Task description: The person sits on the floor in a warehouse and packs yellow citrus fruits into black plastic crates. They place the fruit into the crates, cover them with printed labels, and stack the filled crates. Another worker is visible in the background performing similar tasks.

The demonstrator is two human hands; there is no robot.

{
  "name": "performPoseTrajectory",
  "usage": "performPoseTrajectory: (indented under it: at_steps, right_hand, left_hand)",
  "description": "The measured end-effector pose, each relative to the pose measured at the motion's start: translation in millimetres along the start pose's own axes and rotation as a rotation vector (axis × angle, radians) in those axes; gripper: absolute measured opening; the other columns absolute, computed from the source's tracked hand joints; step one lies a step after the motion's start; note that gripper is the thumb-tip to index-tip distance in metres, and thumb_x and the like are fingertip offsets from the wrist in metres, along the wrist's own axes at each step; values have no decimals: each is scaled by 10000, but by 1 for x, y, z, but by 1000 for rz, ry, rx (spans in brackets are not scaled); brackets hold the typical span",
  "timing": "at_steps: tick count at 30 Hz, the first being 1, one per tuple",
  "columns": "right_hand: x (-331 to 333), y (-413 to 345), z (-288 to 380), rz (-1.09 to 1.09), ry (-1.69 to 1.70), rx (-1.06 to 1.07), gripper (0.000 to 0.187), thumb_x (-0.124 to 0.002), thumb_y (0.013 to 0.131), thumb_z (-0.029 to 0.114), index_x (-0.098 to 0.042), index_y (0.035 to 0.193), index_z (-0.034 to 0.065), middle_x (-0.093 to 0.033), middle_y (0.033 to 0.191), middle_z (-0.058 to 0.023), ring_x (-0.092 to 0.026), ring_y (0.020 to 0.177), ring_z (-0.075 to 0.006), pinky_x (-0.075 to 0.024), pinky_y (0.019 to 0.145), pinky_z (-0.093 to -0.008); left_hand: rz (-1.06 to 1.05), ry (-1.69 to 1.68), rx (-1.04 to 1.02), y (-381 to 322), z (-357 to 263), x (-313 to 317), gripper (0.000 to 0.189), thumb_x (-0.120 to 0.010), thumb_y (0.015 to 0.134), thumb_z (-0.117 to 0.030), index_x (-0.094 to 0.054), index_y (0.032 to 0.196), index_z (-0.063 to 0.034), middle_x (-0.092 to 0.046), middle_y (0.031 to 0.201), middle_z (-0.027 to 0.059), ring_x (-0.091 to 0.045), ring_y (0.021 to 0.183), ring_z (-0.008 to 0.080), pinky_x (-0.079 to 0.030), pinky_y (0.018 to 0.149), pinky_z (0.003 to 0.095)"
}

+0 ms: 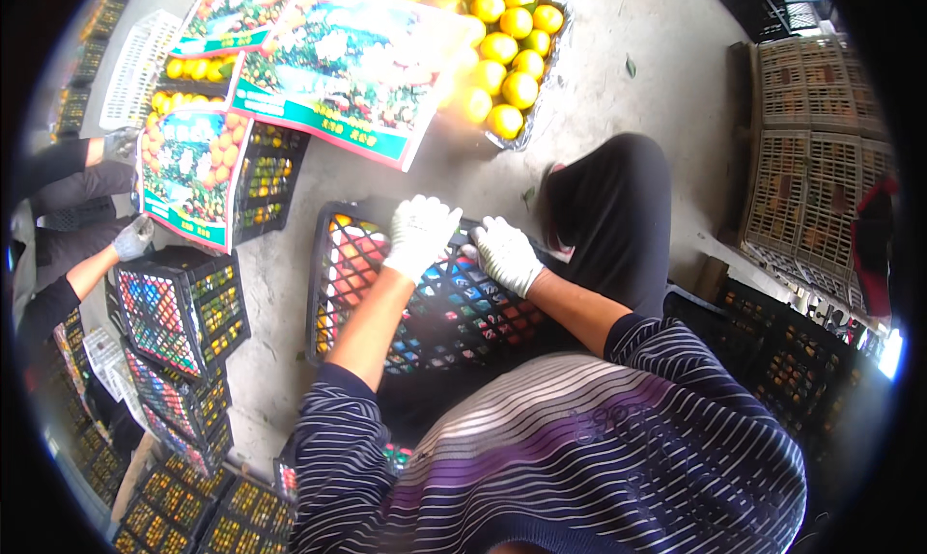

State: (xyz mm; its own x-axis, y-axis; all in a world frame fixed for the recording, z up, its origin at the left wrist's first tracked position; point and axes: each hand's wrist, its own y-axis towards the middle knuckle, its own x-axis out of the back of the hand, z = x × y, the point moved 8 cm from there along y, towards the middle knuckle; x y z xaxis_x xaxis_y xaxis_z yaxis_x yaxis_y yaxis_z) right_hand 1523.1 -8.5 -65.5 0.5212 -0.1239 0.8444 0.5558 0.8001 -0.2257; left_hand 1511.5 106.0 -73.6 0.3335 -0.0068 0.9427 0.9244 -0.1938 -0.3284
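A black plastic lattice lid (pixel 463 315) lies over a crate in front of me, with a colourful printed sheet and some orange fruit showing through its openings. Both my hands wear pale knitted gloves and rest at the far edge of this lid. My left hand (pixel 421 235) presses there with its fingers pointing away from me. Close to its right, my right hand (pixel 505 256) has its fingers bent over the same edge; whether they grip it is partly hidden. Beyond them, a large printed sheet (pixel 340 76) partly covers an open crate of orange citrus fruit (pixel 500 47).
At the left, a co-worker's gloved hands (pixel 133 238) are by a printed sheet (pixel 192 170) on a fruit crate. Lidded black crates (pixel 214 311) stand stacked below. Light plastic crates (pixel 811 170) stand at the right. My bent knee (pixel 623 192) is beside the crate.
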Motion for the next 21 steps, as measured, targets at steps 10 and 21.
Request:
performPoseTrajectory:
  at_steps: [10, 21]
  right_hand:
    - [-8, -7, -1, -14, 14, 42, 344, -629, 920, 368, -646, 902, 24, -615, 929, -176, -613, 904, -344, -529, 767, -459]
    - [-24, 14, -14, 302, 89, -27, 356, -562, 967, 351, -642, 1004, 5, -620, 986, -226, -618, 925, -388, -520, 797, -489]
  left_hand:
    - [161, -309, 52, 11, 6, -15, 533, -415, 1018, -460, -755, 907, -65, -721, 961, 151, -673, 957, 311, -542, 853, 453]
    - [444, -436, 101, 26, 15, -21, 594, -340, 1041, -473, -748, 1023, -41, -729, 1082, 157, -676, 1064, 331, -527, 926, 479]
